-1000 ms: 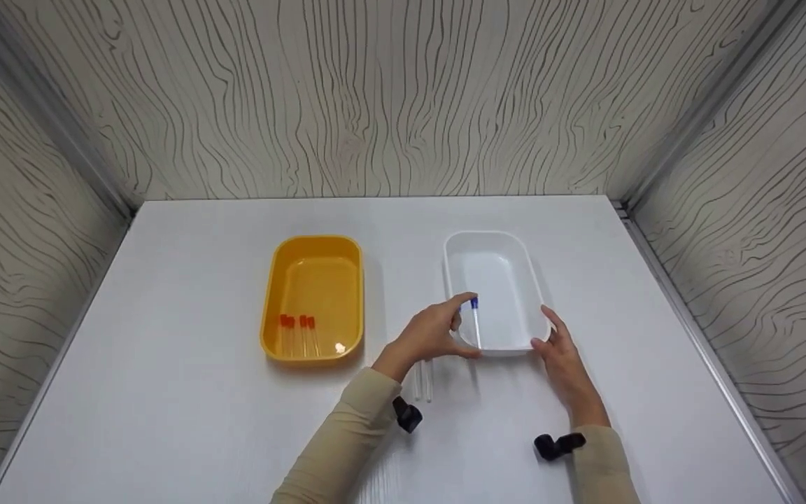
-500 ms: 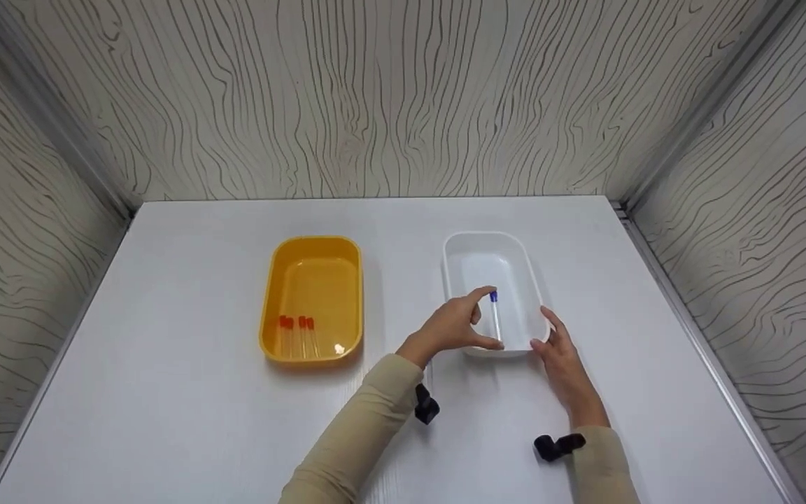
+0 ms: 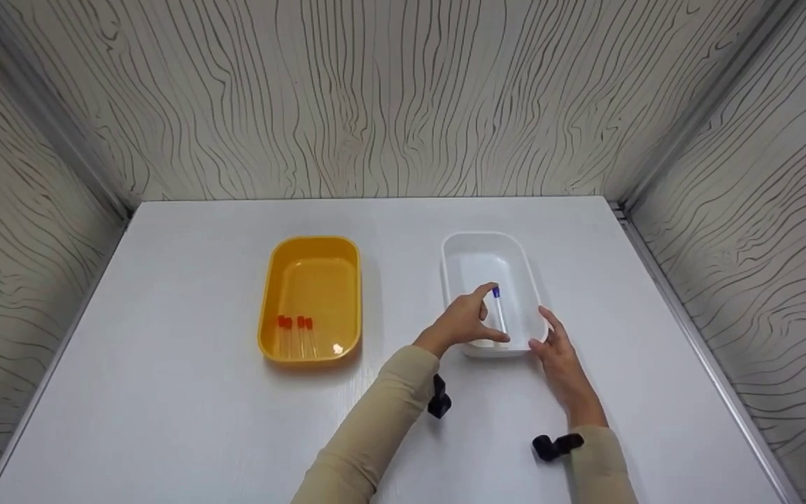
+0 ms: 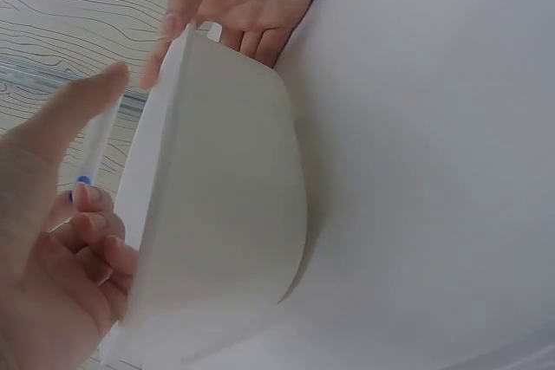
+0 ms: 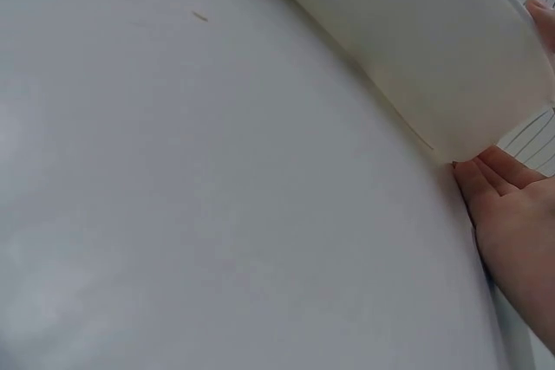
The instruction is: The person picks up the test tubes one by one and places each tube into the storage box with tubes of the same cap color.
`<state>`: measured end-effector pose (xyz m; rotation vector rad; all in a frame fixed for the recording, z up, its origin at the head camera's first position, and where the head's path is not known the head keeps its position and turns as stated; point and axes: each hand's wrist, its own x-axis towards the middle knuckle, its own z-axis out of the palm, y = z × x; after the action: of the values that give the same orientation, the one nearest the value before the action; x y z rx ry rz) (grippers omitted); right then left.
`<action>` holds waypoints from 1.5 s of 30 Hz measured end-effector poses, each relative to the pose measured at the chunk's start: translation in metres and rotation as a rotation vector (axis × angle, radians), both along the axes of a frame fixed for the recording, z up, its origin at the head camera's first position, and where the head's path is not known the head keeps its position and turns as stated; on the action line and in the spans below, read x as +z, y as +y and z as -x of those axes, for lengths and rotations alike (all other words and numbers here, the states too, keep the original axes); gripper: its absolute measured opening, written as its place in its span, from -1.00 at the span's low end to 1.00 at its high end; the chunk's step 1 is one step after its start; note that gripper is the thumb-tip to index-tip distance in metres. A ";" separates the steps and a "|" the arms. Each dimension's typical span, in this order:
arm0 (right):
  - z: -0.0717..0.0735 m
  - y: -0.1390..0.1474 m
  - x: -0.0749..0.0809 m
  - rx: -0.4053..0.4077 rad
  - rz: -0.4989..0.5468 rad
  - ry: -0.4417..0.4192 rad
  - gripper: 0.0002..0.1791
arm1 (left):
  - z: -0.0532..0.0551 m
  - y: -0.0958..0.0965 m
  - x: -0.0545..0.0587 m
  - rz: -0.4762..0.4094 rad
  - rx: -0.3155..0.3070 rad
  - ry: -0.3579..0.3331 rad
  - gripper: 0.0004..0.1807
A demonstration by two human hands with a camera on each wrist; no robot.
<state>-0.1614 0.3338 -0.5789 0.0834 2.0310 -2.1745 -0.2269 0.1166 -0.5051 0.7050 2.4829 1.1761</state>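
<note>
My left hand [image 3: 464, 320] is over the near half of a white plastic tray [image 3: 450, 262]. It pinches a clear test tube with a blue cap [image 3: 501, 315] lengthwise, forefinger at the cap and thumb at the bottom end. In the left wrist view the tube [image 4: 98, 140] shows beside the thumb, its blue cap by the curled fingers. My right hand [image 3: 560, 357] holds the tray's near right corner, thumb at the near rim and fingers along the side. From the right wrist, the fingers [image 5: 499, 175] show low against the tray's outer wall [image 5: 416, 41].
To the left stands a yellow tray [image 3: 354, 294], with several red-capped test tubes [image 3: 298, 336] lying in its near half. The white table [image 3: 165, 392] meets patterned panels [image 3: 375, 98] at the back and sides.
My left hand has carried the blue-capped tube rightward, further over the white tray. Two tubes lying on the table are now hidden behind the left arm. The right hand keeps its hold.
</note>
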 end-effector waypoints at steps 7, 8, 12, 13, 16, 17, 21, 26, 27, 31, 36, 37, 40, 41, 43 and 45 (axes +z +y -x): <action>0.001 -0.002 0.000 -0.007 0.009 0.006 -0.22 | 0.002 0.011 -0.004 0.096 0.005 0.018 0.05; 0.001 -0.003 -0.001 -0.005 0.014 0.006 -0.22 | 0.001 0.012 -0.005 0.108 0.006 0.017 0.05; 0.001 -0.003 -0.002 -0.012 0.020 0.001 -0.21 | 0.001 0.016 -0.007 0.200 0.020 0.013 0.04; 0.001 -0.003 -0.002 -0.014 0.021 0.001 -0.22 | 0.001 0.017 -0.007 0.217 0.021 0.013 0.03; 0.001 -0.002 -0.001 -0.021 0.010 0.001 -0.22 | 0.000 0.020 -0.007 0.272 0.027 0.020 0.02; 0.001 -0.002 -0.001 -0.020 0.004 0.002 -0.22 | 0.000 0.021 -0.007 0.282 0.030 0.023 0.02; 0.000 -0.003 0.001 -0.022 -0.020 0.004 -0.23 | -0.002 0.022 -0.008 0.313 0.043 0.019 0.02; -0.001 -0.002 0.001 -0.029 -0.006 0.000 -0.23 | -0.002 0.024 -0.010 0.328 0.047 0.022 0.03; -0.001 -0.002 0.001 -0.031 -0.003 -0.001 -0.22 | -0.002 0.024 -0.010 0.334 0.048 0.032 0.03; 0.000 -0.002 0.000 -0.041 -0.009 -0.008 -0.23 | -0.002 0.025 -0.010 0.371 0.043 0.079 0.03; -0.001 -0.003 0.001 -0.045 -0.002 -0.010 -0.20 | -0.003 0.025 -0.009 0.400 0.025 0.136 0.02; -0.001 -0.003 0.001 -0.046 -0.005 -0.010 -0.20 | -0.004 0.024 -0.009 0.399 0.021 0.141 0.02; -0.001 -0.004 0.002 -0.044 -0.030 -0.009 -0.20 | -0.004 0.023 -0.010 0.382 0.012 0.161 -0.03; -0.002 -0.004 0.002 -0.042 -0.037 -0.008 -0.21 | -0.005 0.022 -0.011 0.373 0.010 0.171 -0.06; -0.002 -0.003 0.002 -0.040 -0.040 -0.006 -0.21 | -0.005 0.022 -0.012 0.358 0.005 0.192 -0.13; -0.002 -0.003 0.002 -0.041 -0.039 -0.012 -0.22 | -0.006 0.022 -0.013 0.340 -0.003 0.217 -0.23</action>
<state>-0.1593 0.3309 -0.5767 0.1439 2.0833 -2.1539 -0.2205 0.1382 -0.5181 0.7714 2.7611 0.6767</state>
